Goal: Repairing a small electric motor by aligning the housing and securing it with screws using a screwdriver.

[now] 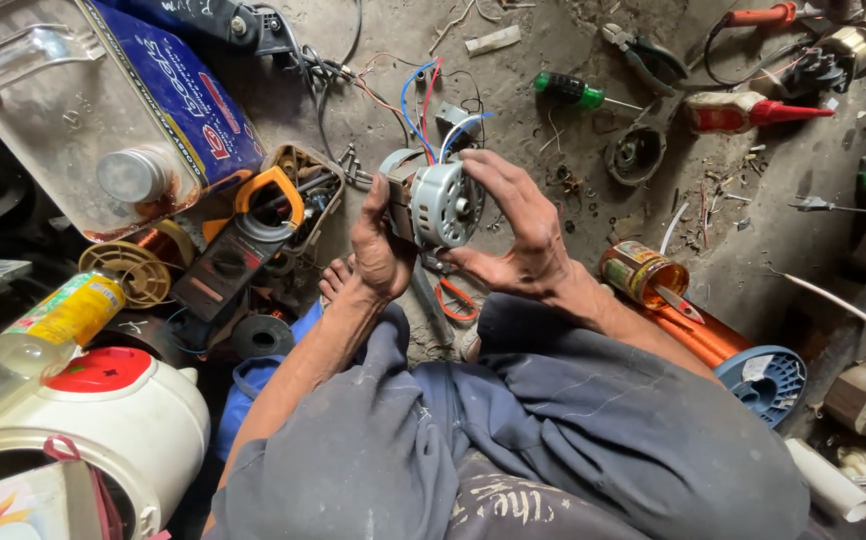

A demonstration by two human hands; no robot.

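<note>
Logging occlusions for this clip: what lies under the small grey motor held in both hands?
Under the motor, an orange-handled tool lies on the dirt floor beside bare toes. The left hand and right hand cover the motor's sides and the ground directly beneath.

Soft, even daylight washes the dusty floor [553,60], brightest toward twelve o'clock. Glare flares off the metal tray [13,110] at ten. Deep shadow pools at nine and three. Edges bow wide-angle; centre stays sharp, corners soften.
</note>
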